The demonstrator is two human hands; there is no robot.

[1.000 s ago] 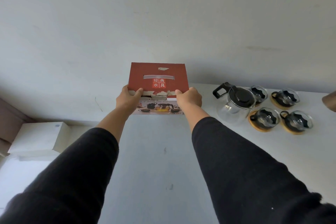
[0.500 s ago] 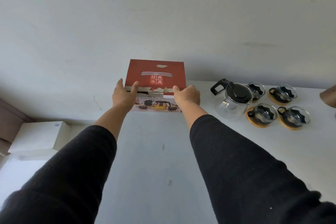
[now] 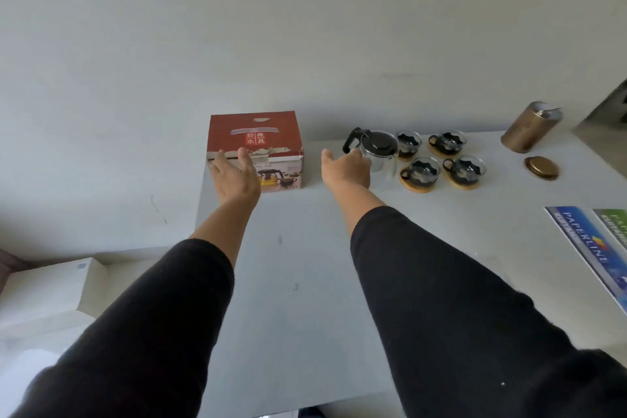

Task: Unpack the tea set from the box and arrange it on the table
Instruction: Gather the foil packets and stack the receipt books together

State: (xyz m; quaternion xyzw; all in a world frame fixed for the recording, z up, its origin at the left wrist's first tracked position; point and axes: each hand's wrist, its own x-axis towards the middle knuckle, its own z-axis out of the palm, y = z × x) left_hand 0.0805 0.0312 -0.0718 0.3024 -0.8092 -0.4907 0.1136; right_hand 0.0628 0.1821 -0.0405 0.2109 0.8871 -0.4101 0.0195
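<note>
Box: the red box [image 3: 255, 149] stands shut at the far left corner of the table [image 3: 305, 282], close to the wall. I judge it is parked there to leave the middle free.
Left hand: my left hand [image 3: 235, 176] is in front of the box with fingers straight and spread, gripping nothing. Whether the fingertips touch the cardboard I cannot tell.
Right hand: my right hand [image 3: 346, 166] is relaxed and empty, reaching between the box and the teapot [image 3: 376, 151], just beside the glass; contact is unclear.
Tea set: the teapot stands upright with its black lid on and its handle turned toward the box. Four glass cups [image 3: 441, 159] sit on wooden coasters in two rows right of it, grouped tightly so the set reads as one arrangement.
Other things: a brass tin [image 3: 531, 125] with its lid [image 3: 541, 167] lying beside it, and paper packs [image 3: 597, 248] at the right edge.
Progress: by my judgement the unpacking is done; only small adjustments remain.
</note>
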